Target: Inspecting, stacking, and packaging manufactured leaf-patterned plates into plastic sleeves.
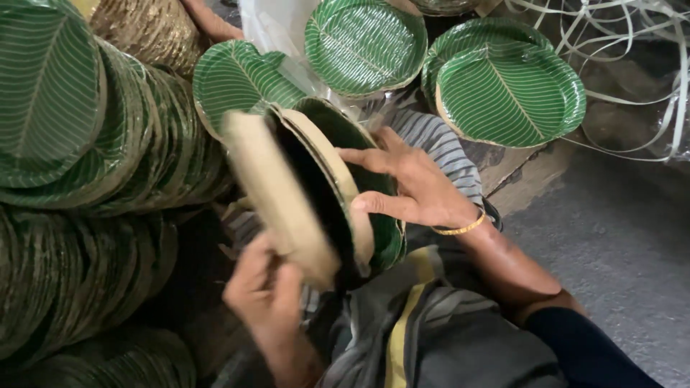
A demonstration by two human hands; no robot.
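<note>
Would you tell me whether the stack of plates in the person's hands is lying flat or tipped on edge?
Tipped on edge: the stack of leaf-print paper plates shows its brown backs sideways, with the left hand under it and the right hand on its rim.

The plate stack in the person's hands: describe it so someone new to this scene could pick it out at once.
Start at the big piles of green leaf-pattern plates along the left. Just right of them, at the centre, the left hand and right hand grip a small stack of plates. Unlike the flat plates around it, it stands on edge, its plain tan undersides showing.
</note>
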